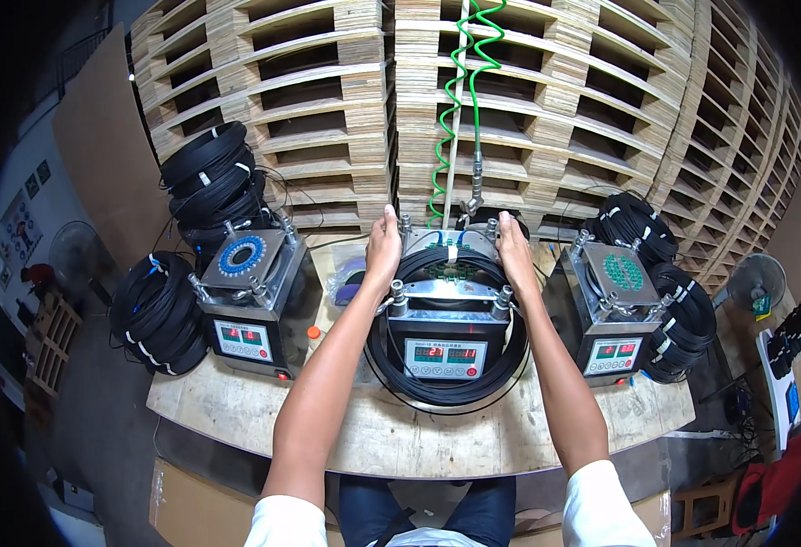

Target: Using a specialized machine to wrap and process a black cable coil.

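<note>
In the middle of the bench stands a black tabletop machine (pixel 446 326) with a metal top plate (pixel 418 290), corner posts and a lit digital panel. A thick coil of black cable (pixel 499 378) loops around its front, with the upper part across the top and a white tie on it. My left hand (pixel 384 248) lies along the left side of the machine's top, fingers stretched forward. On the opposite side my right hand (pixel 513 248) is placed the same way. Both hands look flat, and some fingers are hidden. Small green pieces show under the coil.
Similar machines stand left (pixel 242 310) and right (pixel 612 314), topped with rings of blue and green pieces. Black cable coils are stacked beside them at left (pixel 159 314) and right (pixel 678 314). Behind rise wooden pallets (pixel 318 109); a green coiled air hose (pixel 478 100) hangs down.
</note>
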Motion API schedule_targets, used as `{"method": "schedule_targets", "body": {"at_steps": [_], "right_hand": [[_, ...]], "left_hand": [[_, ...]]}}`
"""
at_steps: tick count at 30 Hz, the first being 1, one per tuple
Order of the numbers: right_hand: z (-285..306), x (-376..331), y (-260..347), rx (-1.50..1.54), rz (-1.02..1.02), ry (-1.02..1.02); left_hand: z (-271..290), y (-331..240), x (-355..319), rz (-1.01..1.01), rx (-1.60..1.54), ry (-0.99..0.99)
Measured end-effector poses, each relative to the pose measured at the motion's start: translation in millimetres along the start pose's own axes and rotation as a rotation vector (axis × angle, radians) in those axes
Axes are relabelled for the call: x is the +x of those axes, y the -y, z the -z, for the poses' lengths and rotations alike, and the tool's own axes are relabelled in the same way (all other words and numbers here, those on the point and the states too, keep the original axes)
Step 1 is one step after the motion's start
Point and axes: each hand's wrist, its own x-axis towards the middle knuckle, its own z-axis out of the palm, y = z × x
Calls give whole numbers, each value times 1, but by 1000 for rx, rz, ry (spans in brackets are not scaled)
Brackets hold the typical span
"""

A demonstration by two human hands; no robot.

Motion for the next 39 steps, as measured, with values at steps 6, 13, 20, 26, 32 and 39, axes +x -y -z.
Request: {"method": "schedule_targets", "body": {"at_steps": [6, 13, 20, 26, 32, 39], "right_hand": [[-8, 14, -21, 40, 76, -74], [0, 9, -17, 32, 11, -86], [-2, -9, 18, -10, -25, -5], [-4, 5, -8, 48, 1, -76], [-3, 16, -24, 35, 36, -89], [-3, -8, 14, -68, 12, -33]], "left_hand": [[2, 6, 6, 1, 64, -64], [0, -6, -9, -13, 15, 0], [6, 8, 6, -20, 85, -72], [0, 7, 3, 13, 81, -76], [-5, 2, 0, -5, 34, -47], [6, 3, -2, -73, 47, -18]]}}
